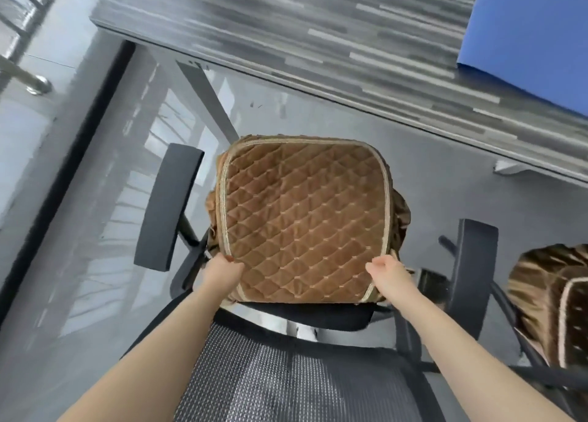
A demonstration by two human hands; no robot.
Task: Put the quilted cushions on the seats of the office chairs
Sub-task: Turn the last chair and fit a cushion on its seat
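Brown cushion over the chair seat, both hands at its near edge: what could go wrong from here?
1. The brown cushion sits skewed toward the left armrest, so it may end up off-centre.
2. The left hand and right hand grip only its near corners, so the far edge could stay bunched.

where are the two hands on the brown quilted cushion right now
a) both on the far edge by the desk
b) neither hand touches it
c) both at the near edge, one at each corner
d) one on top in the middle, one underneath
c: the left hand and the right hand each hold a near corner of the quilted cushion, which lies over the seat of the office chair.
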